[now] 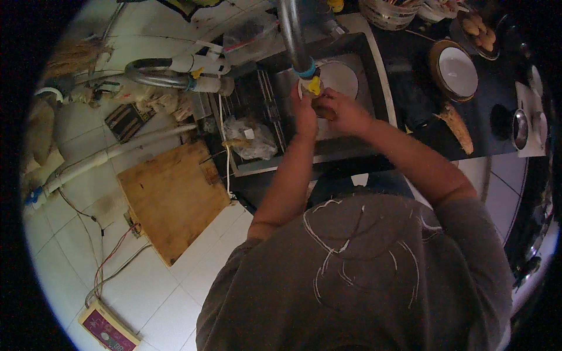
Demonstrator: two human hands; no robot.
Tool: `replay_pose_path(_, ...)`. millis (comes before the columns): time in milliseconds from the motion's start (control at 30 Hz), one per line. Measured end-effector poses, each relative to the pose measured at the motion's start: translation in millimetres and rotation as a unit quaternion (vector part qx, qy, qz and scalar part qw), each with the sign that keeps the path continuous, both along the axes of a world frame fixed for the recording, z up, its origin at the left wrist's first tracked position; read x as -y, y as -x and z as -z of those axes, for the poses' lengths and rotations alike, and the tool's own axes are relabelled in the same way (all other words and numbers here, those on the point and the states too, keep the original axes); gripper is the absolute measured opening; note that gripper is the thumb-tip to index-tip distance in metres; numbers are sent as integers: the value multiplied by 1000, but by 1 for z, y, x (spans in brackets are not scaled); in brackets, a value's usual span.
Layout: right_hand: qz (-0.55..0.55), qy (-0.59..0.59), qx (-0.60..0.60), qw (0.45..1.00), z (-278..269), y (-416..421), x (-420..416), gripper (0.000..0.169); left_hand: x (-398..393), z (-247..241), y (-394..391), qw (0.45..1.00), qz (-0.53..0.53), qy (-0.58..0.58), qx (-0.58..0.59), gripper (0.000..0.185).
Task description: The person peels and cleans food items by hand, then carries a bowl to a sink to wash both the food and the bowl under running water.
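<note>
My hands are together over a sink [327, 136], beneath the end of a metal tap pipe [293, 35] with a blue band and a yellow part. My right hand [351, 113] grips a small brownish object [324, 112], too dark and blurred to identify. Right beside it, my left hand [306, 112] reaches up to the tap end, which partly hides its fingers; its grip on the object is unclear. Behind my right hand, a round white dish [344, 79] lies in the sink.
A clear plastic bag [252, 138] lies left of the basin. On the dark counter at right are a white bowl [458, 72], a rough brown root-like piece [459, 129] and a ladle [520, 129]. A wooden board [175, 202] stands at lower left.
</note>
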State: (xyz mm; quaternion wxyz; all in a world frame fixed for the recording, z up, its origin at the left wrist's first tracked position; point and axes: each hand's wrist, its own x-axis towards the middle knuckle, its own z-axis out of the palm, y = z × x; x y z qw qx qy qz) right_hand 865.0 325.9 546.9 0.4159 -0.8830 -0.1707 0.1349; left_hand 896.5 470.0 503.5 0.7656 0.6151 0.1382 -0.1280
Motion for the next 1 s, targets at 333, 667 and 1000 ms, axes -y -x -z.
replay_pose_path(333, 129, -140, 37, 981, 2, 13, -16, 48, 16, -28, 16, 995, -43, 83, -38, 47)
replay_pose_path(667, 148, -190, 26, 970, 16, 9, -26, 48, 16, -12, 14, 992, -80, 85, -42, 49)
replay_pose_path(1000, 188, -219, 11, 957, 7, 13, -28, 43, 12, -8, 23, 983, -80, 167, -5, 48)
